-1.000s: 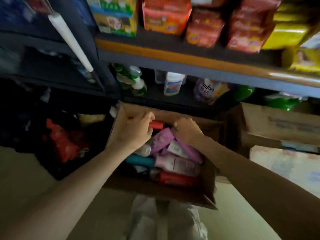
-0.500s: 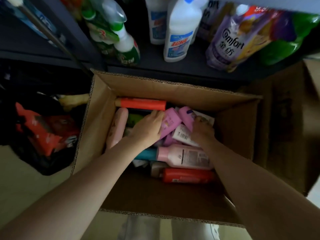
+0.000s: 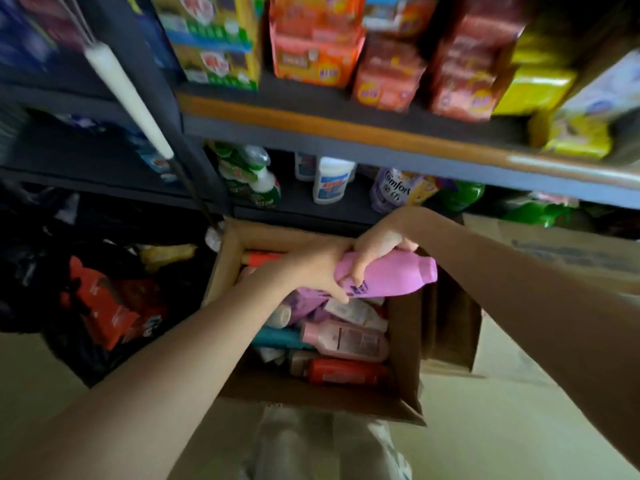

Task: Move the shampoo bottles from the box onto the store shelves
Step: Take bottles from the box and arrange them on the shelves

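I see dark shelves (image 3: 346, 140) above an open box (image 3: 228, 268) on the floor. Both hands, left (image 3: 311, 271) and right (image 3: 375, 249), curl fingers around 1 pink bottle (image 3: 391, 277) over it.

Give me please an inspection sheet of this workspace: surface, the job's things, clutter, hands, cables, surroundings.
Surface: pale floor; open cardboard box stands on it below the shelves.
Job's things: purple shampoo bottle lifted above the box, lying sideways; pink bottle, red bottle and teal bottle lie in the box with others.
Clutter: dark bags with red packs left of the box.
Hands: left hand and right hand both grip the purple shampoo bottle.
Cables: nothing seen.
Surroundings: lower shelf holds spray and cleaner bottles; upper shelf holds orange and yellow packs; second cardboard box at right.
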